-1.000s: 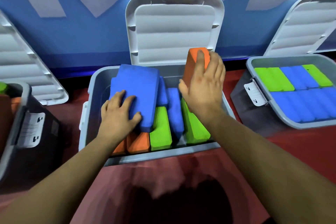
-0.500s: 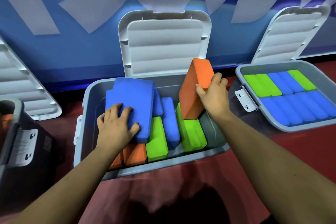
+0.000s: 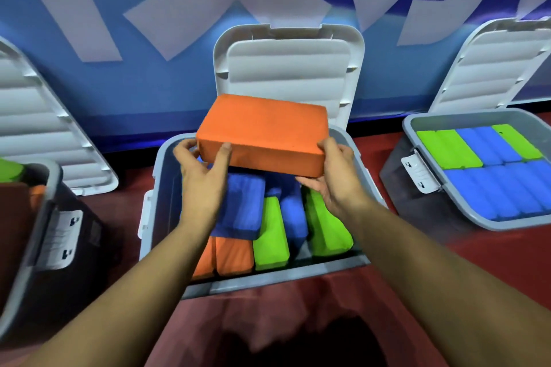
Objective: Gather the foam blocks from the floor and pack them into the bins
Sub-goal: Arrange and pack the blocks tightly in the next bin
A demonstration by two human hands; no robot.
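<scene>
**Orange block held flat over the middle bin**

I see the middle bin (image 3: 167, 188), lid propped open, part-filled with blocks standing on edge, a blue block (image 3: 244, 205) lying loose on top; above it I hold the orange block (image 3: 262, 131) level, probably to lay it flat; my left hand (image 3: 202, 176) and right hand (image 3: 334, 179) each pinch one end, thumb on the near face, fingers beneath.

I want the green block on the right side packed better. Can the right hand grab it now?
Probably not yet. The right hand is busy holding the orange block above the bin; the green block lies uncovered just beneath.
</scene>
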